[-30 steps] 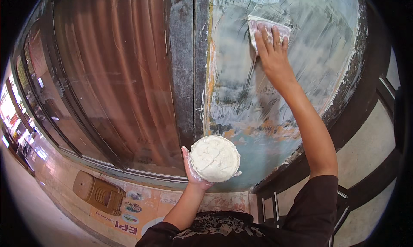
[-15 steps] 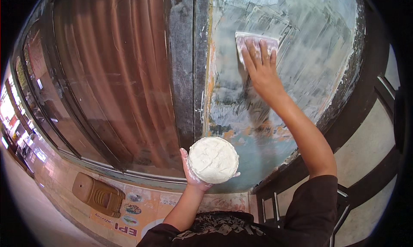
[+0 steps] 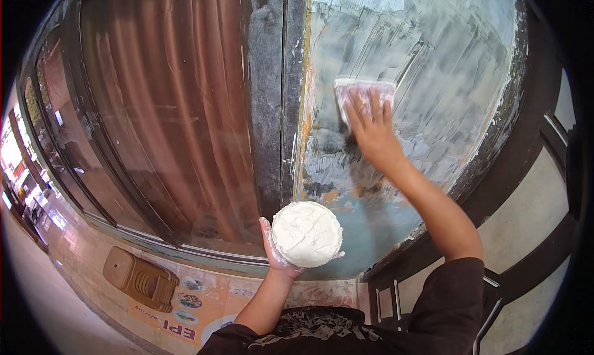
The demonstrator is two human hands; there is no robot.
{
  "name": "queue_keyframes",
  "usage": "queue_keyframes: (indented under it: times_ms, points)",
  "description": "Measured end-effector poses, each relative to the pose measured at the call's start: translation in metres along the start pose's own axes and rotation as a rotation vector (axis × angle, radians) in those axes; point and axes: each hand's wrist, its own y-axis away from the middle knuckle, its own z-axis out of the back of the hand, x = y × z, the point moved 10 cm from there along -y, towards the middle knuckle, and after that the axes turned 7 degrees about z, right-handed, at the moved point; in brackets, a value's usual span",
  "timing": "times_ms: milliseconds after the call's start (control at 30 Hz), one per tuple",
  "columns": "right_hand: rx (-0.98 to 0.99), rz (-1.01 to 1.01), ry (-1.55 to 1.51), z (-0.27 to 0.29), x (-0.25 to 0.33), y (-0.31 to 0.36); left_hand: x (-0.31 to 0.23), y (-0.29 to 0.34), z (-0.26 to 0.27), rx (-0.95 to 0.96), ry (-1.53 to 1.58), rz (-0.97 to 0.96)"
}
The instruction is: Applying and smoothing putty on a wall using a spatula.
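Note:
My right hand (image 3: pixel 373 129) presses a flat, pale putty scraper (image 3: pixel 365 86) against the wall panel (image 3: pixel 445 101), its fingers laid over the blade. Streaks of whitish putty cover the blue-grey panel, with orange patches low down. At the bottom centre, my left hand (image 3: pixel 277 256) holds up a round container of white putty (image 3: pixel 307 234), thumb on its left side and a fingertip showing on its right. The putty is heaped and hides the container's walls. White smears coat the fingers of both hands.
Left of the panel stand a dark frame post (image 3: pixel 266 95) and glass with a brown curtain (image 3: pixel 167 107) behind it. A brown plastic stool (image 3: pixel 141 279) lies on the floor beside a printed banner (image 3: pixel 167 321). Dark bars with pale panels (image 3: pixel 520 206) rise at the right.
My right hand has drawn the scraper down the panel and slightly left. My left hand holds the putty container in nearly the same place.

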Motion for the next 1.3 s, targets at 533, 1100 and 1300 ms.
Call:
queue_keyframes:
  times_ms: [533,1100,1300]
  points:
    - [0.059,0.050,-0.090,-0.011,0.045,0.019,0.007,0.009,-0.001,0.014,0.025,0.028]
    - [0.087,0.094,0.015,-0.003,0.052,0.031,0.002,0.015,0.001,-0.030,-0.008,-0.014]
    - [-0.039,-0.137,0.123,0.068,-0.058,-0.045,-0.009,0.016,0.004,-0.009,0.165,-0.078]
